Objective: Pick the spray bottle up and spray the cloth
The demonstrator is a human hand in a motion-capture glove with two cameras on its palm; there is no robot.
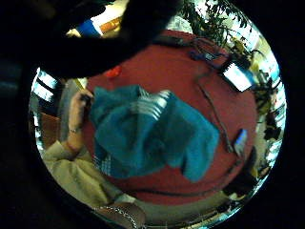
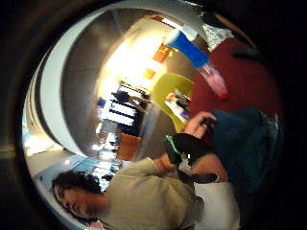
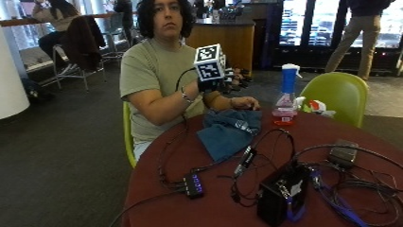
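Presently the black-gloved right hand (image 3: 217, 81) is raised above the round dark-red table (image 3: 207, 189), clear of everything; whether its fingers are spread or curled cannot be told. A crumpled teal cloth (image 3: 228, 131) is spread on the table under the bare left hand (image 3: 244, 102). A clear spray bottle with a blue-and-white head (image 3: 286, 97) is seen upright just beside the cloth, untouched.

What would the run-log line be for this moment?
stage: before pickup | right hand: raised above cloth, holding nothing | spray bottle: upright on table, untouched | cloth: crumpled, bare hand at its edge
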